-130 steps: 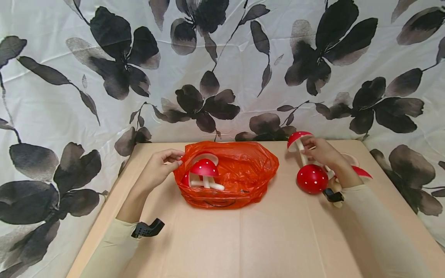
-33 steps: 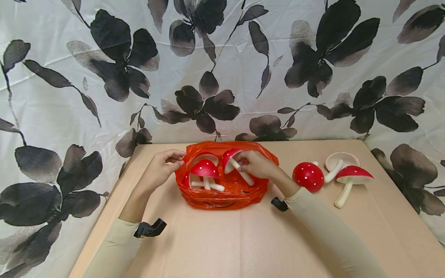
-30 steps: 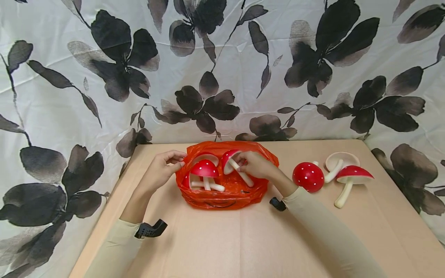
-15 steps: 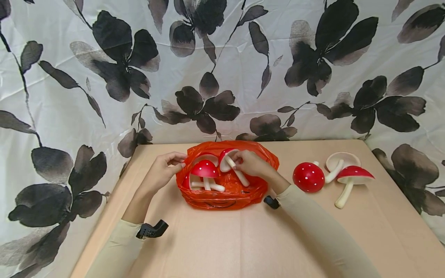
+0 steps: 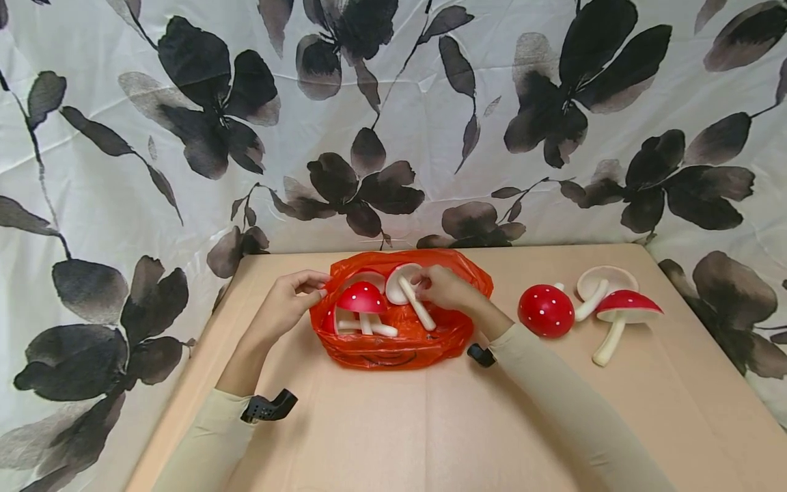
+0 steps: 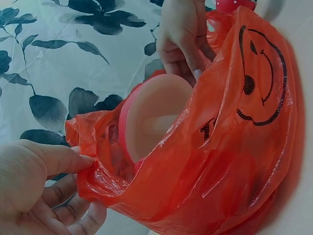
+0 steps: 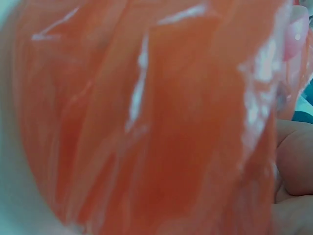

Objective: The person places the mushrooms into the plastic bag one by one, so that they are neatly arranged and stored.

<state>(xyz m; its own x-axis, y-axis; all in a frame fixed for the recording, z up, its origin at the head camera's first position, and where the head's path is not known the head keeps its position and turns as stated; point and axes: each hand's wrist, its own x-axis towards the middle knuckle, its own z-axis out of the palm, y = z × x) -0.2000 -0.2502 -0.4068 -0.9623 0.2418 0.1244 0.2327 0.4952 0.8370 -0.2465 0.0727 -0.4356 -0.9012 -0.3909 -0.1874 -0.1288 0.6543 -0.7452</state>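
A red plastic bag (image 5: 393, 359) lies with its mouth spread on the table. My left hand (image 6: 44, 186) pinches its left rim between thumb and fingers. Inside, at the left, a red toy mushroom (image 5: 361, 298) with white dots stands before others, partly hidden. My right hand (image 5: 444, 290) reaches into the bag and holds another toy mushroom (image 5: 418, 304) near its cap, pale underside showing and stem slanting down to the right. The right fingertips are partly hidden behind the cap. In the right wrist view, bag plastic (image 7: 171, 122) covers most of the work.
Right of the bag, three more toy mushrooms lie on the table (image 5: 369, 437): a dotted red one (image 5: 546, 311), one with its pale underside up (image 5: 605, 280), and one leaning on its stem (image 5: 628, 307). A floral cloth (image 5: 418, 123) hangs behind the table.
My right hand has brought a mushroom from the right-hand group into the bag. Over the last second it moved slightly left and turned, showing more pale underside. The left hand stays at the rim.
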